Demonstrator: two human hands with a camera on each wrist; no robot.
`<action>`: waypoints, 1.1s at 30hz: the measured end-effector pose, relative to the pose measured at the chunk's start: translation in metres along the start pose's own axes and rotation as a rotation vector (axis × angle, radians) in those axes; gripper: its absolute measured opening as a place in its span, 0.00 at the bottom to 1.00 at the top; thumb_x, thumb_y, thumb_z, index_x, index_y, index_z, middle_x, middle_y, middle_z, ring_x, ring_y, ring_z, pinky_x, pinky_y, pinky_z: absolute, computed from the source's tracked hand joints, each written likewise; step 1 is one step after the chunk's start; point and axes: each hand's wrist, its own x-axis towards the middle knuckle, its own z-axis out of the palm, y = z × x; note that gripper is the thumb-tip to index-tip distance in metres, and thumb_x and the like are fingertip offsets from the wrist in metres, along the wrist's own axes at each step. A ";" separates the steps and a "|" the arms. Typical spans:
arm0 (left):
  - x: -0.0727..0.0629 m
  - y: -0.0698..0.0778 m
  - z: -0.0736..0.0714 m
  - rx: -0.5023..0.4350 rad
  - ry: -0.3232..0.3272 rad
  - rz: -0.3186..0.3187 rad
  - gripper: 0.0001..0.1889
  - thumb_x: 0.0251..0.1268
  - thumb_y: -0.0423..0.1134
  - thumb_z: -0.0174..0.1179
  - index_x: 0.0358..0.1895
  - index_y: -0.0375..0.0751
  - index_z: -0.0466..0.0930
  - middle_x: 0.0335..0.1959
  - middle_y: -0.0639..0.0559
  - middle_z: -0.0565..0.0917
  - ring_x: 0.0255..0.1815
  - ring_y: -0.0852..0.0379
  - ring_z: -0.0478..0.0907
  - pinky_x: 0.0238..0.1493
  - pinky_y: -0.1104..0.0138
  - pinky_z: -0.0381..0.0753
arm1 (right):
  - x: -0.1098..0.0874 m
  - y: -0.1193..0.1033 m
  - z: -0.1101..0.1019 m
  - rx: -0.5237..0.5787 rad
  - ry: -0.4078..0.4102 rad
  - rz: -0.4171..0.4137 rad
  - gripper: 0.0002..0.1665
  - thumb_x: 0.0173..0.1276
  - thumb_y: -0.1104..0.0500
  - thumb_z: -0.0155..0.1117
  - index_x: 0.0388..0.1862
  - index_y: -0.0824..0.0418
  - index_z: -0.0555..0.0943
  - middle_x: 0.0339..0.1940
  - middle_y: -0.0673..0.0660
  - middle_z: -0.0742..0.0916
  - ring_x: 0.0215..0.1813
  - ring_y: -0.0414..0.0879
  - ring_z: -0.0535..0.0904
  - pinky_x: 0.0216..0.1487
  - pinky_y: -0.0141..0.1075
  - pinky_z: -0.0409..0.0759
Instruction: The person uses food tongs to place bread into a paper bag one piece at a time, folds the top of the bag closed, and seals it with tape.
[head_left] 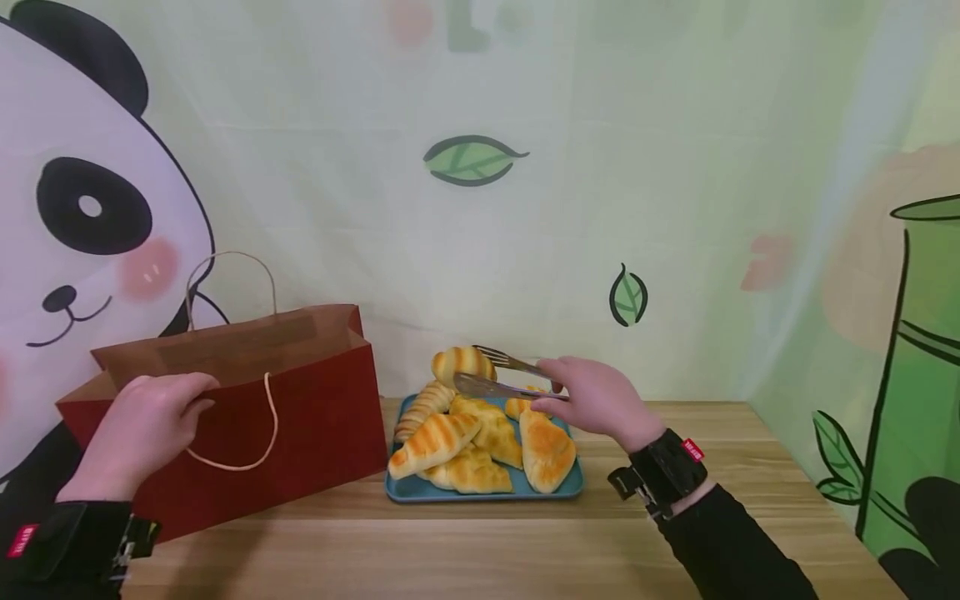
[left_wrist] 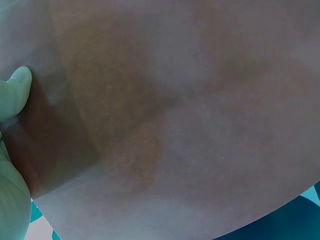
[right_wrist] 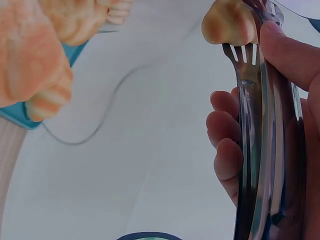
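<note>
My right hand (head_left: 600, 400) holds metal tongs (head_left: 491, 389) with a fork-like end. Between their tips is a striped bread roll (head_left: 456, 363), above the back of the blue tray (head_left: 487, 497). In the right wrist view, thumb and fingers wrap the tongs (right_wrist: 250, 115), and the roll (right_wrist: 225, 22) sits at the tines. On the tray lie several breads, among them a striped roll (head_left: 429, 446) and a golden triangular bread (head_left: 546, 454). My left hand (head_left: 150, 425) grips the near rim of a red paper bag (head_left: 322, 425). The left wrist view shows a thumb (left_wrist: 19, 90) against the bag's brown paper (left_wrist: 200, 120).
The bag stands with its mouth open left of the tray, one rope handle (head_left: 273, 425) hanging in front and another (head_left: 232, 252) upright behind. A wooden table (head_left: 525, 550) bears both. Behind hangs a printed cloth (head_left: 675, 167) with a panda and leaves.
</note>
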 end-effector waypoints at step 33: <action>0.000 0.001 0.000 0.001 -0.001 0.003 0.17 0.42 0.19 0.74 0.39 0.31 0.85 0.30 0.38 0.86 0.30 0.40 0.82 0.44 0.38 0.80 | 0.049 -0.032 -0.034 0.020 0.064 -0.050 0.18 0.69 0.44 0.66 0.44 0.56 0.76 0.30 0.49 0.78 0.28 0.44 0.71 0.27 0.35 0.68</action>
